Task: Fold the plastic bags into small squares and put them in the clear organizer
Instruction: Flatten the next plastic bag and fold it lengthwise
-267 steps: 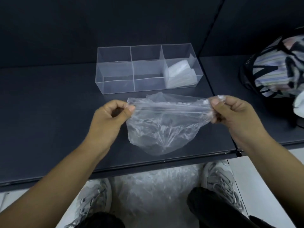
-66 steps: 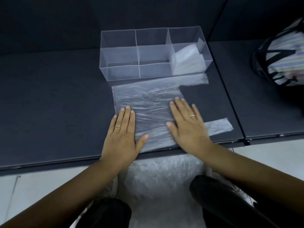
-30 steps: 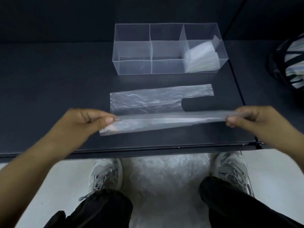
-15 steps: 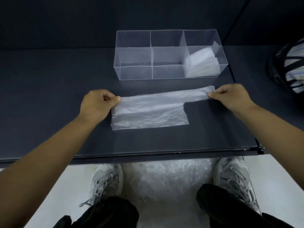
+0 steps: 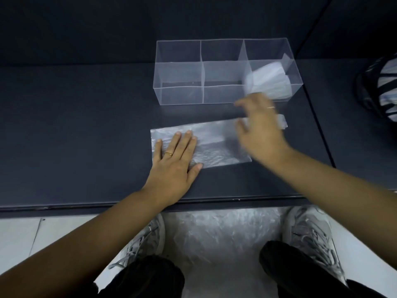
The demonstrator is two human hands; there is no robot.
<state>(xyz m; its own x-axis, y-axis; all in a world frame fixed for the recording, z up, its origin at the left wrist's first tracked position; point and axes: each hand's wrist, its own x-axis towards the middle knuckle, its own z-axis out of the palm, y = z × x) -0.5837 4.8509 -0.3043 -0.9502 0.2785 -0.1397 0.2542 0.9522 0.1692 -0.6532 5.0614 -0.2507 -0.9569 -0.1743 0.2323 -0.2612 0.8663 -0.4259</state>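
Dark table: matte top, bearing everything listed below except item 2.

1. Clear organizer: three compartments, at the back of the table. The right one held folded bags; the other two looked empty.
2. Heap of loose bags: on the floor between the person's shoes, unfolded.
3. Plastic bag: flat on the table just in front of the organizer, folded lengthwise into a long band. Its handle end poked out to the right.
4. Left hand: palm down on the band's left end, fingers straight and together, pressing, gripping nothing.
5. Right hand: motion-blurred over the band's right end, fingers spread and loose, apparently holding nothing. Contact with the film could not be told.

Risks, as judged:
- The thin, slippery film could creep under a sideways stroke, so the layers skew and the final square comes out lopsided.
- Trapped air could spring the fold open once the pressure lifts.
- The right hand was near the organizer's front wall, and a wide sweep could nudge the light box.
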